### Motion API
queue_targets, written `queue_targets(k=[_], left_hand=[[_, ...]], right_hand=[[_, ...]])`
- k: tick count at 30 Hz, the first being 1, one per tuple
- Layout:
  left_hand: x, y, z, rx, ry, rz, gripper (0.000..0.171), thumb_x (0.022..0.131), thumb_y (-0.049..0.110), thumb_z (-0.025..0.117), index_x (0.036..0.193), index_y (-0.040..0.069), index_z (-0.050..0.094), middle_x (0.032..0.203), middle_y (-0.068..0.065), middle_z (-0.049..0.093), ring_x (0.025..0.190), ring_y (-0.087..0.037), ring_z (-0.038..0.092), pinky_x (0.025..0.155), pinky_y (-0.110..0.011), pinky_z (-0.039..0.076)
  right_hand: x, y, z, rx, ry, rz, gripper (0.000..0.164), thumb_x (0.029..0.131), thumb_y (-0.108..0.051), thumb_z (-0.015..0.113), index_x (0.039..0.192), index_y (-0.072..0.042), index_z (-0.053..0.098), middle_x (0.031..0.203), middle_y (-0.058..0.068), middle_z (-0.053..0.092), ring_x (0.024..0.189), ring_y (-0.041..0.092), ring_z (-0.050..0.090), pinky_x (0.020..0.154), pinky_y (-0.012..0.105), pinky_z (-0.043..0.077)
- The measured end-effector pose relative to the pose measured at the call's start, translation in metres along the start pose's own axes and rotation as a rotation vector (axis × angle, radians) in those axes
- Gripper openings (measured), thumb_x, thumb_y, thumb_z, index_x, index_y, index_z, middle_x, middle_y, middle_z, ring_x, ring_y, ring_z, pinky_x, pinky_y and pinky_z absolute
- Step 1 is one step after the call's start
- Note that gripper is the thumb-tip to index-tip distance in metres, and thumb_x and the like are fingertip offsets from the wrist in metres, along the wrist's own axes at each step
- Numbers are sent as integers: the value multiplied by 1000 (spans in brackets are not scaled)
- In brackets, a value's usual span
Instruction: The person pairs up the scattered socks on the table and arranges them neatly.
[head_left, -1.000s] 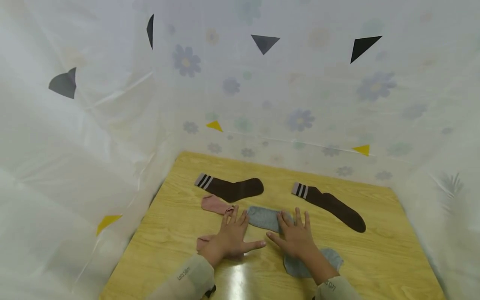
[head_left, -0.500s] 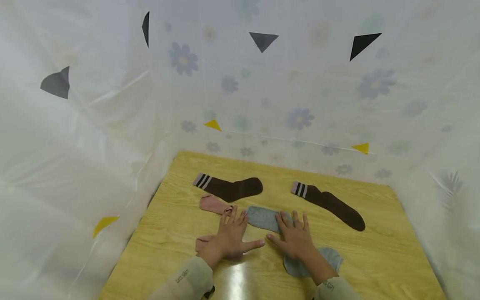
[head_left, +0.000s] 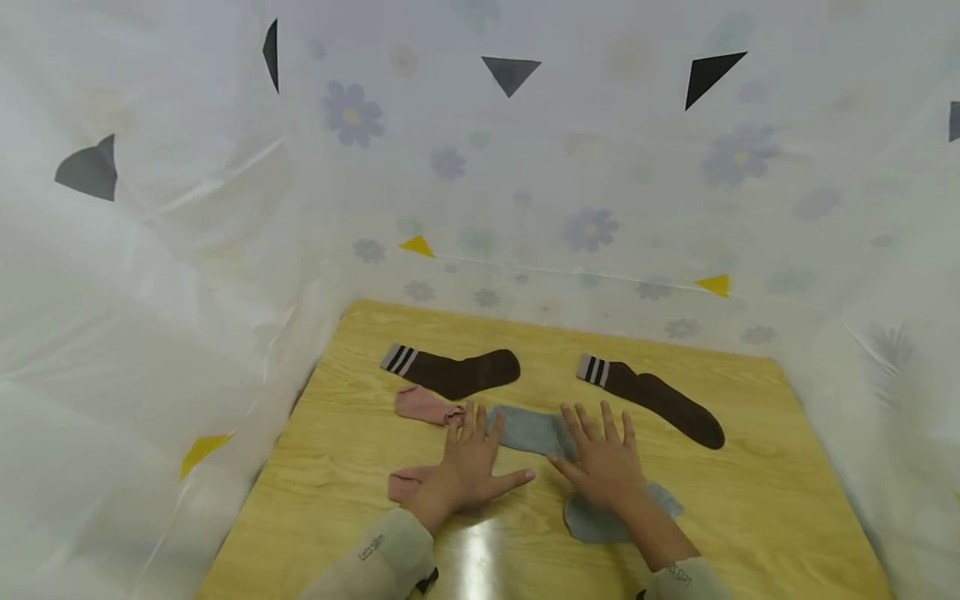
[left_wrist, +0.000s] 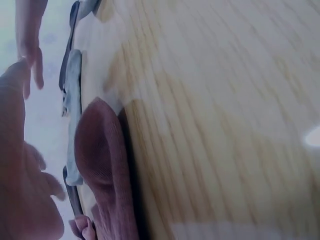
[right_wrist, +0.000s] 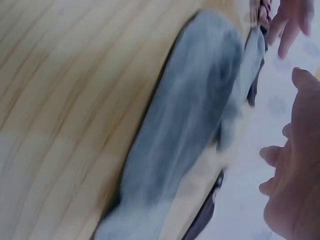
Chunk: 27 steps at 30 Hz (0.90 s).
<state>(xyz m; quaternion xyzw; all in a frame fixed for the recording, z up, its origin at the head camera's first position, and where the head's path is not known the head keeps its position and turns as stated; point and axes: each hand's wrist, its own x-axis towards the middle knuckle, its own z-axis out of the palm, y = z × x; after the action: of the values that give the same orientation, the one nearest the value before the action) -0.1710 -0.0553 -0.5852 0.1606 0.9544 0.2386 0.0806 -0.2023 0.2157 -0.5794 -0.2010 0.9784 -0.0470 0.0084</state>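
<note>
Splayed wide, the left hand (head_left: pixel 467 468) is hovering over a pink sock (head_left: pixel 406 486) toward the left edge of the tabletop (head_left: pixel 322 500), the right hand (head_left: pixel 606 465) over a grey sock (head_left: pixel 588 521)!

We are shifting our right hand (head_left: pixel 606 467) rightward and slightly toward the far side at the far grey sock (head_left: pixel 525 427), widening the gap from our left hand (head_left: pixel 468 467), and turning our view rightward, bringing in a grey patch (head_left: pixel 955 122).

Two dark socks (head_left: pixel 468 375) (head_left: pixel 660 404), two pink socks (head_left: pixel 422 406) (head_left: pixel 405 485), two grey socks (head_left: pixel 525 429) (head_left: pixel 592 523) and two hands (head_left: pixel 469 468) (head_left: pixel 606 465) show.
</note>
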Motion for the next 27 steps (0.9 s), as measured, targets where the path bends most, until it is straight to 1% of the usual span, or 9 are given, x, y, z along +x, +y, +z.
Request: queue_targets(k=[2, 5, 8, 11, 15, 17, 20, 24, 27], left_hand=[[1, 2, -1, 4, 20, 12, 116, 94, 87, 42, 172, 9, 5, 176, -25, -1, 165, -45, -8, 127, -71, 9], [3, 4, -3, 7, 43, 32, 119, 93, 87, 45, 171, 9, -2, 178, -17, -9, 165, -40, -12, 128, -70, 8], [7, 5, -3, 23, 56, 51, 119, 93, 88, 42, 171, 9, -2, 178, -12, -8, 166, -37, -11, 128, -68, 11], [11, 7, -3, 25, 88, 96, 113, 96, 85, 43, 172, 9, 7, 179, -13, 10, 167, -38, -2, 127, -66, 18], [16, 12, -2, 27, 163, 188, 94, 101, 69, 55, 167, 6, 31, 164, -10, 50, 161, -38, 29, 122, -66, 26], [18, 16, -1, 38, 198, 224, 85, 102, 61, 61, 162, 5, 42, 152, -6, 63, 153, -37, 44, 119, -66, 30], [20, 21, 1, 70, 221, 251, 78, 101, 58, 64, 157, 6, 50, 143, -4, 70, 144, -32, 54, 116, -61, 33], [20, 28, 2, 110, 216, 295, 70, 100, 58, 65, 150, 10, 60, 139, -3, 71, 140, -29, 56, 113, -56, 35], [20, 32, 5, 129, 214, 336, 59, 100, 57, 66, 139, 13, 68, 129, 0, 73, 132, -25, 59, 111, -54, 36]], right_hand=[[-5, 9, -5, 1, 26, 6, 87, 101, -69, 55, 171, -26, 25, 171, 12, 39, 162, 50, 17, 126, 73, 2], [-14, 21, -15, 26, 74, 25, 82, 102, -64, 58, 168, -22, 34, 165, 13, 48, 160, 50, 24, 126, 72, 3], [-20, 31, -21, 40, 148, 41, 74, 102, -62, 59, 162, -20, 46, 156, 12, 59, 154, 46, 37, 126, 71, 8], [-24, 40, -22, 38, 245, 52, 64, 101, -56, 65, 151, -17, 61, 138, 11, 72, 140, 42, 52, 123, 70, 19], [-32, 47, -23, 28, 321, 71, 47, 97, -46, 74, 132, -14, 74, 120, 10, 78, 121, 39, 62, 110, 68, 33], [-37, 50, -24, 36, 324, 82, 41, 96, -41, 76, 126, -13, 76, 118, 9, 76, 117, 39, 62, 104, 68, 37], [-44, 54, -25, 44, 318, 98, 36, 95, -38, 77, 120, -12, 77, 115, 9, 73, 114, 38, 62, 98, 67, 40], [-53, 59, -26, 48, 315, 127, 33, 94, -36, 78, 115, -11, 79, 111, 9, 72, 110, 38, 63, 96, 66, 42], [-57, 61, -26, 56, 294, 154, 32, 94, -36, 79, 114, -11, 79, 110, 8, 72, 107, 39, 63, 94, 66, 42]])
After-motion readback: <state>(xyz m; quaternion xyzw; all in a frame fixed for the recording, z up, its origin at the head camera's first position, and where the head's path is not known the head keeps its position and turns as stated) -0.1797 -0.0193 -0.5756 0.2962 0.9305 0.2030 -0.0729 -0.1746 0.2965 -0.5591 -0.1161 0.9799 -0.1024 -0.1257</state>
